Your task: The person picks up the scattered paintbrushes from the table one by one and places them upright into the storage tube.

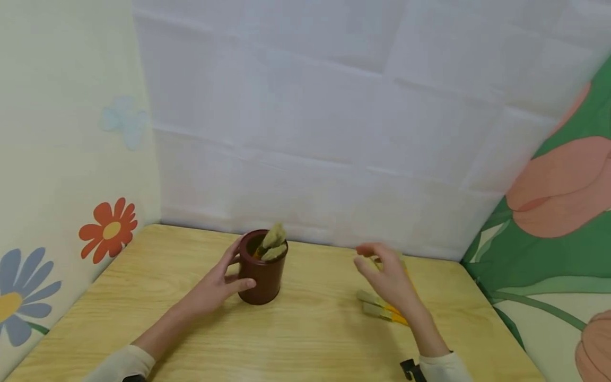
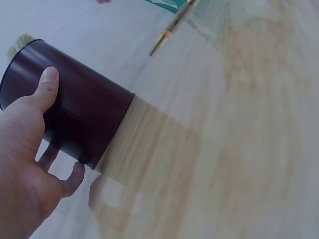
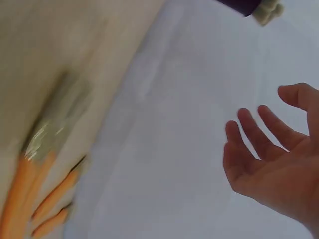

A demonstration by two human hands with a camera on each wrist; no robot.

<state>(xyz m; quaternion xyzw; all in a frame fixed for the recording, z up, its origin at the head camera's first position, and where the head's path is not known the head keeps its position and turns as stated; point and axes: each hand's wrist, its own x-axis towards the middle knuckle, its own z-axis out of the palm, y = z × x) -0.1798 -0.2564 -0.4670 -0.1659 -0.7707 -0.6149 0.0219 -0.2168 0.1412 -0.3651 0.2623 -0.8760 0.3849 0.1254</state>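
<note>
My left hand grips a dark maroon cup by its left side, thumb across the front. The cup stands upright on the table, and pale bristle heads of paintbrushes stick up over its rim. In the left wrist view the thumb lies along the cup wall and the other fingers reach round the far side. To the right, my right hand is raised with relaxed, spread fingers and nothing in them. Below it lie several flat paintbrushes with orange handles, partly hidden by the hand and forearm.
The light wooden table runs back to a creased white sheet. A pale panel with painted flowers borders it on the left, and a green panel with pink tulips on the right.
</note>
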